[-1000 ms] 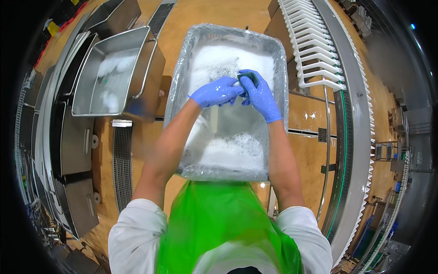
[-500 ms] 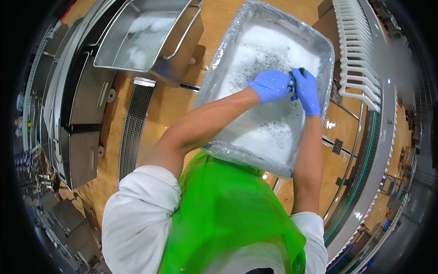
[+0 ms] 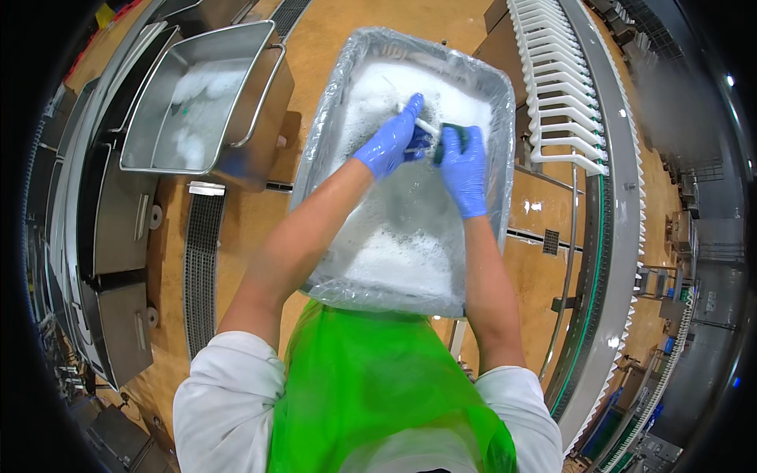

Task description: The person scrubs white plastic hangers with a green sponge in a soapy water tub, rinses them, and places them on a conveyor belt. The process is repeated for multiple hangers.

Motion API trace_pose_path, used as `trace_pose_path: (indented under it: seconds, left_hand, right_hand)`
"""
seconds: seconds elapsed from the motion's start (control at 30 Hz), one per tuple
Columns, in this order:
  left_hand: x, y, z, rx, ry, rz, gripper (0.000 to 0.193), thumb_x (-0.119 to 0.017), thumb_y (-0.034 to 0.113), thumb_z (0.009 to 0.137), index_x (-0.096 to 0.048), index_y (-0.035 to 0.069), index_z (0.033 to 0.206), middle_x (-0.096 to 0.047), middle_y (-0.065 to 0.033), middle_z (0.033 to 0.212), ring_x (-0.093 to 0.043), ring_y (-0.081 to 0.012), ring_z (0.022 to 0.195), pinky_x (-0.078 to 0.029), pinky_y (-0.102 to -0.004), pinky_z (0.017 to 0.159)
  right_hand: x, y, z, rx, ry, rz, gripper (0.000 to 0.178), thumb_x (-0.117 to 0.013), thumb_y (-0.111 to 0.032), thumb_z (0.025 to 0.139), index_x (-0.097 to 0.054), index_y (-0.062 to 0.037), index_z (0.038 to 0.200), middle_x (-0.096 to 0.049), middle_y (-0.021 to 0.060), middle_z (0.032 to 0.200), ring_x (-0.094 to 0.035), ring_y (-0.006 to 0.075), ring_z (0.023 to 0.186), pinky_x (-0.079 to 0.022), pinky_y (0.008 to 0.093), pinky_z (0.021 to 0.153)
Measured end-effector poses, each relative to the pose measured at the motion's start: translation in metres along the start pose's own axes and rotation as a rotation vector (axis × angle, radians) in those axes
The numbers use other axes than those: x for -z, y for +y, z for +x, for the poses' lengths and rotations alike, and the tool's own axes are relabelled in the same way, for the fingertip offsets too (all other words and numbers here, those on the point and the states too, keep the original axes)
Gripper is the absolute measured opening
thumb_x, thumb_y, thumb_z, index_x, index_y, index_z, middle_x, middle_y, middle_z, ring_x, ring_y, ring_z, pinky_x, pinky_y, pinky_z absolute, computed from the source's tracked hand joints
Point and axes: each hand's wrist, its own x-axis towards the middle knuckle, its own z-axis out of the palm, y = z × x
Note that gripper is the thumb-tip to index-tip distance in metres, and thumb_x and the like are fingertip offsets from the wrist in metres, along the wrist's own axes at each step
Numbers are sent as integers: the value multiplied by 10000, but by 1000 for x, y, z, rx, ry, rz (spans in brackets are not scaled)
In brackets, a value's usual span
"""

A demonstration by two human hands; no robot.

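Both my hands wear blue gloves and are over a tub (image 3: 501,150) lined with clear plastic and filled with foamy water (image 3: 418,256). My left hand (image 3: 391,142) is closed on a slim white piece (image 3: 426,126), whose end sticks out toward the right; the fingers hide the rest of it, so its kind is unclear. In my right hand (image 3: 463,175) is a dark green scouring pad (image 3: 440,148), pinched between thumb and fingers. The pad is right beside the white piece; whether they touch, I cannot tell.
At the upper left stands a deep steel tub cart (image 3: 217,118) with suds in it. A conveyor (image 3: 607,260) with white angled bars (image 3: 564,118) curves along the right. A floor drain grate (image 3: 201,268) runs at left. Steel cabinets (image 3: 122,213) line the far left.
My hands have drawn apart from being close together. The white piece and the green pad now show more plainly between them. The whole view has shifted a little.
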Motion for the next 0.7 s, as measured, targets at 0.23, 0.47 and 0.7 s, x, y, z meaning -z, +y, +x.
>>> trace_pose_path:
  seconds: [0.23, 0.47, 0.7]
  left_hand:
    - [8, 2, 15, -141, 59, -624, 330, -451, 336, 1001, -442, 154, 726, -274, 47, 535, -294, -105, 453, -312, -290, 451]
    - [12, 11, 0, -151, -102, -659, 420, -427, 490, 985, -422, 206, 675, -231, 53, 531, -247, -100, 447, -262, -267, 459]
    - [-14, 28, -23, -320, -175, -433, 556, -307, 642, 948, -336, 184, 635, -228, 32, 526, -257, -132, 479, -297, -286, 520]
  right_hand:
    - [-30, -4, -9, -266, -173, 541, 332, -594, -269, 924, -468, 16, 1039, -554, 97, 808, -599, 163, 630, -548, 312, 408]
    - [-16, -28, -14, -255, -365, 379, 364, -589, -340, 917, -587, 0, 1046, -578, 55, 772, -582, 136, 566, -541, 294, 429]
    - [-17, 4, 0, -194, -183, 221, 281, -589, -220, 882, -597, 38, 995, -610, 114, 758, -601, 163, 554, -503, 302, 449]
